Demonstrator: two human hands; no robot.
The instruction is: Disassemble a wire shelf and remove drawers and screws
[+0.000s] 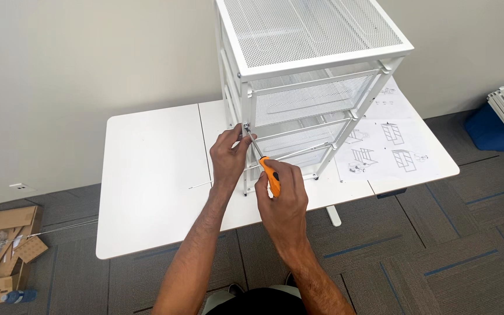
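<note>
While the white mesh drawer frame (pixel 310 76) stood tall on the bench (pixel 147 169), tipping could be risked under pressure; the orange-handled screwdriver (pixel 266 169), gripped closed by the right hand (pixel 284 201), might slip off the screw pinched by the left hand (pixel 228 154).

Wide bare room on the white table (pixel 147 175) left of the left hand (pixel 227 156). To the right, blocked by the white mesh drawer frame (pixel 304 87); beyond it, instruction sheets (pixel 392 146) lying flat, easy to pass over. Little gap between the hands.
</note>
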